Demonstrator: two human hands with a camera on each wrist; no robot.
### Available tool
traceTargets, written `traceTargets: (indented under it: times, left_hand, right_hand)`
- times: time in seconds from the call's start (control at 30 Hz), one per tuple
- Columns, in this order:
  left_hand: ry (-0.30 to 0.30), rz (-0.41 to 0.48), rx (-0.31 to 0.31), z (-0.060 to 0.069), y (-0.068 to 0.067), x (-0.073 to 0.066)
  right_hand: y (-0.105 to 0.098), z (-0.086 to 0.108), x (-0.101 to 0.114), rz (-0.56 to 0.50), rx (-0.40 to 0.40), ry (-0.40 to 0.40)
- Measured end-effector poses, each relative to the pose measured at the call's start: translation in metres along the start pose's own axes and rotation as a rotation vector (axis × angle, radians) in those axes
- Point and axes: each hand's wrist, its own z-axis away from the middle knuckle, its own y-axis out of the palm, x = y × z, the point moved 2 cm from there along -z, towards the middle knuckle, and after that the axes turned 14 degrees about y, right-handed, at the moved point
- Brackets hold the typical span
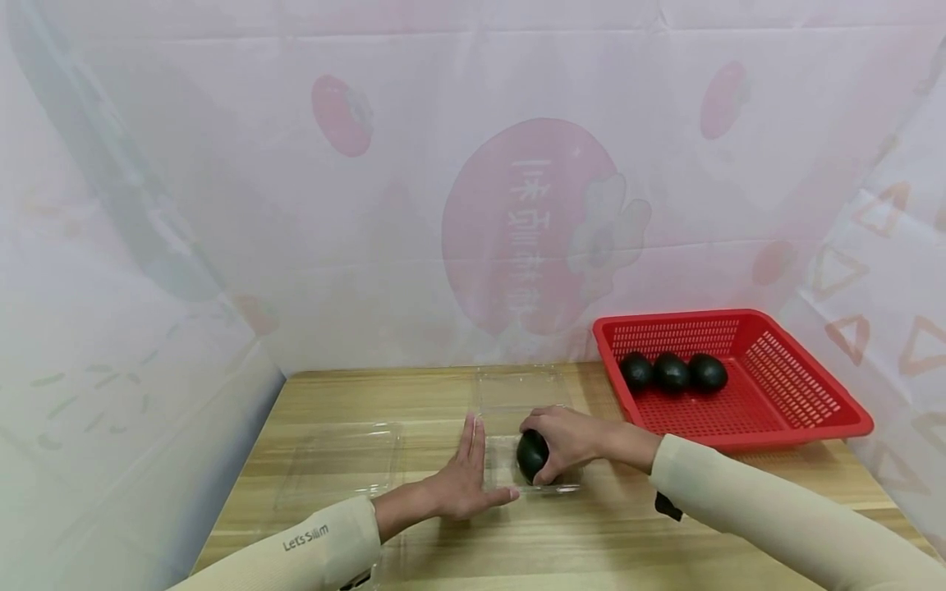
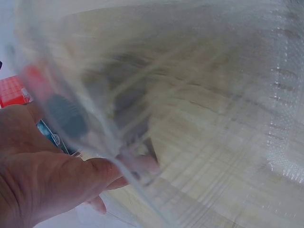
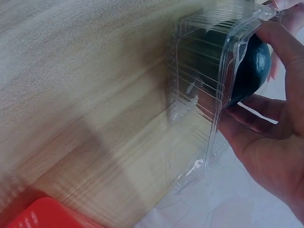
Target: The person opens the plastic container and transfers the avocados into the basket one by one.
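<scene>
My right hand (image 1: 575, 435) grips a dark green avocado (image 1: 531, 456), fingers on its far side and thumb on its near side. The avocado sits partly inside a clear plastic clamshell box (image 3: 197, 95), whose hinged lid (image 1: 517, 387) lies folded back. Beside the box's left wall, my left hand (image 1: 460, 484) has its fingers straight and its thumb stretched along the near edge. In the left wrist view that hand (image 2: 57, 175) holds nothing; a clear plastic container (image 2: 213, 118) fills most of that view.
A red plastic basket (image 1: 805, 410) stands at the right with several avocados (image 1: 672, 373) along its left side. Another clear clamshell (image 1: 340, 460) lies on the left of the wooden table (image 1: 591, 550). A printed cloth backdrop (image 1: 399, 246) rises behind.
</scene>
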Motion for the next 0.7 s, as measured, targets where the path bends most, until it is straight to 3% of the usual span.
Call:
traceTargets:
  times: [0.33, 0.7]
  left_hand:
    - [0.021, 0.003, -0.016, 0.0, 0.001, 0.001]
    - [0.028, 0.001, -0.022, -0.009, 0.015, 0.025]
  right_hand:
    - [0.002, -0.007, -0.002, -0.012, 0.054, -0.023]
    - [-0.002, -0.014, 0.003, 0.023, 0.177, -0.015]
